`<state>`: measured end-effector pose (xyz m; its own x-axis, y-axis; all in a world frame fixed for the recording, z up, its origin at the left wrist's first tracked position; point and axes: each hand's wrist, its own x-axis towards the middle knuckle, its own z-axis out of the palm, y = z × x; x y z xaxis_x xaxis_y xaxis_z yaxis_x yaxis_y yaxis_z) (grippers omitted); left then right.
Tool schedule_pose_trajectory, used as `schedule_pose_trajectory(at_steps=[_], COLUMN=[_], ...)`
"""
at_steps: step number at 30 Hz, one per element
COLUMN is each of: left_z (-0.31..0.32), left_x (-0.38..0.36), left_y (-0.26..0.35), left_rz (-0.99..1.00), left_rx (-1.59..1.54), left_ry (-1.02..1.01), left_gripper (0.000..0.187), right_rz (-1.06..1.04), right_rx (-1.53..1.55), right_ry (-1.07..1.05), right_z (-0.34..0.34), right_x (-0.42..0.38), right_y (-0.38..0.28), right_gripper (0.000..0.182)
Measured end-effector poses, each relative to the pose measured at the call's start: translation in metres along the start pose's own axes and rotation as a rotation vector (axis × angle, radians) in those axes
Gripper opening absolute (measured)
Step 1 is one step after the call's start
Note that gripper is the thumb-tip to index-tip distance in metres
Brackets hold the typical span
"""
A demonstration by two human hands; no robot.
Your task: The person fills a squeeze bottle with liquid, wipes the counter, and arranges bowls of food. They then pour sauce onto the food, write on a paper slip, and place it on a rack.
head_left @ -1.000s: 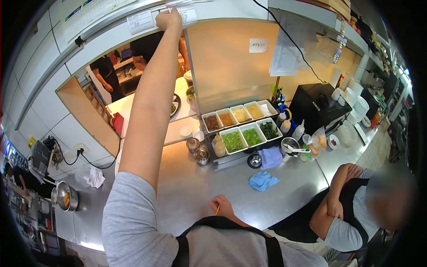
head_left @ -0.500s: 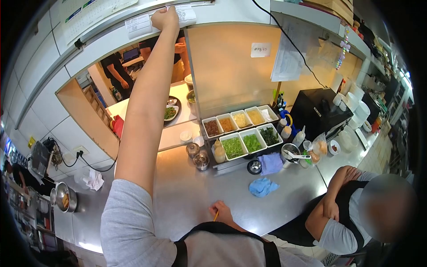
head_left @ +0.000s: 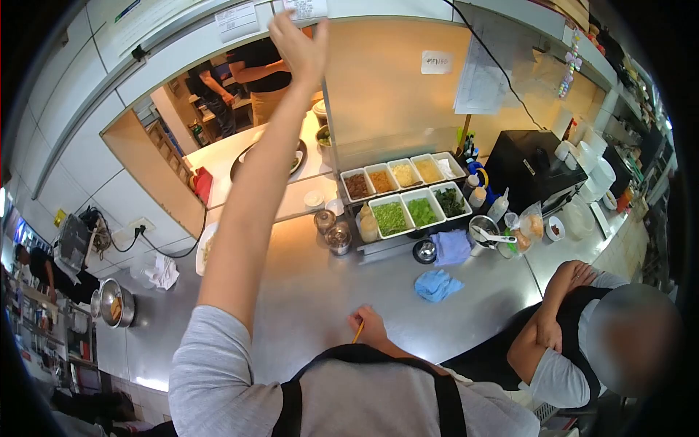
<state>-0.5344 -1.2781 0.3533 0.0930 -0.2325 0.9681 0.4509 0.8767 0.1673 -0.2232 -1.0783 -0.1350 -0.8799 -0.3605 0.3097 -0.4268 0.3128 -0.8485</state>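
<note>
My left hand point(head_left: 300, 49) is raised at the end of a long reach, fingers apart and holding nothing. Its fingertips overlap the lower part of a printed order slip point(head_left: 312, 7) on the rail above the serving window. A second slip point(head_left: 238, 23) hangs just to the left. Low over the steel counter point(head_left: 306, 302), near my body, my right hand point(head_left: 370, 324) is closed around a yellow pencil point(head_left: 358, 333). A blue cloth point(head_left: 437, 285) lies to the right of that hand.
White tubs of toppings point(head_left: 392, 218) stand in two rows at the back, beside squeeze bottles point(head_left: 498, 207) and a black machine point(head_left: 535, 173). Metal bowls point(head_left: 116, 302) sit at the left. A person with folded arms point(head_left: 557, 328) is close on my right. Others stand beyond the window.
My left hand has come down slightly from the slips and its fingers have opened. My right hand keeps the pencil. A white dish now shows partly behind my left forearm.
</note>
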Motion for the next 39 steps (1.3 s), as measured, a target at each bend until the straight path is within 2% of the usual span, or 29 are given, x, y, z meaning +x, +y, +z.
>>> schedule_pose_trajectory(at_steps=[1, 3, 5, 7, 9, 11, 15, 17, 20, 23, 24, 27, 30, 31, 33, 35, 39], left_z=[-0.016, -0.045, -0.083, -0.138, -0.197, -0.252, -0.372, -0.442, -0.487, -0.496, -0.497, -0.489, -0.488, -0.486, -0.490, -0.490, -0.474], left_x=[-0.026, -0.097, -0.187, -0.262, -0.328, -0.376, -0.430, -0.471, -0.459, -0.451, -0.452, -0.445, -0.434, -0.432, -0.432, -0.436, -0.400], left_y=[0.013, 0.027, 0.039, 0.058, 0.068, 0.077, 0.117, 0.122, 0.139, 0.138, 0.139, 0.134, 0.135, 0.134, 0.134, 0.130, 0.132], left_rz=[-0.035, -0.025, -0.137, -0.173, -0.106, -0.085, -0.544, -0.652, -0.720, -0.714, -0.670, -0.493, -0.297, -0.241, -0.188, -0.177, -0.492], left_rx=[-0.075, -0.104, -0.057, -0.089, -0.053, -0.054, 0.165, 0.281, 0.320, 0.365, 0.373, 0.322, 0.084, -0.013, -0.125, -0.166, -0.555], left_ry=[-0.118, -0.219, -0.430, -0.707, -0.910, -1.004, -1.042, -1.011, -0.873, -0.825, -0.872, -1.046, -1.282, -1.340, -1.412, -1.446, -1.606], left_gripper=[0.057, 0.058, 0.066, 0.050, 0.047, 0.048, 0.044, 0.043, 0.044, 0.043, 0.044, 0.045, 0.048, 0.048, 0.048, 0.047, 0.052], right_rz=[-0.019, -0.053, -0.064, -0.067, -0.065, -0.071, -0.074, -0.071, -0.088, -0.014, 0.024, 0.418, -0.045, -0.078, -0.139, -0.098, 0.041], right_rx=[-0.005, -0.019, -0.016, 0.000, 0.033, 0.024, -0.019, -0.055, -0.086, -0.121, -0.130, 0.268, 0.076, 0.099, 0.150, 0.178, 0.199], right_ry=[0.003, 0.014, 0.023, 0.040, 0.061, 0.046, 0.031, -0.008, 0.006, 0.086, 0.116, 0.091, 0.156, 0.153, 0.158, 0.105, -0.093], right_z=[0.001, 0.004, 0.003, 0.002, 0.003, 0.001, 0.004, 0.004, 0.007, 0.010, 0.014, 0.015, 0.029, 0.032, 0.028, 0.039, 0.070], right_x=[0.000, -0.001, -0.002, -0.003, -0.002, -0.001, -0.002, -0.004, -0.003, 0.002, 0.004, 0.016, 0.012, 0.006, 0.005, 0.001, -0.017], right_y=[0.000, 0.006, 0.005, 0.006, 0.007, 0.009, 0.012, 0.012, 0.009, 0.010, 0.011, -0.009, -0.037, -0.051, -0.104, -0.117, -0.119], right_gripper=[0.017, 0.015, 0.017, 0.018, 0.018, 0.017, 0.013, 0.013, 0.015, 0.017, 0.018, 0.016, 0.013, 0.013, 0.014, 0.013, 0.018])
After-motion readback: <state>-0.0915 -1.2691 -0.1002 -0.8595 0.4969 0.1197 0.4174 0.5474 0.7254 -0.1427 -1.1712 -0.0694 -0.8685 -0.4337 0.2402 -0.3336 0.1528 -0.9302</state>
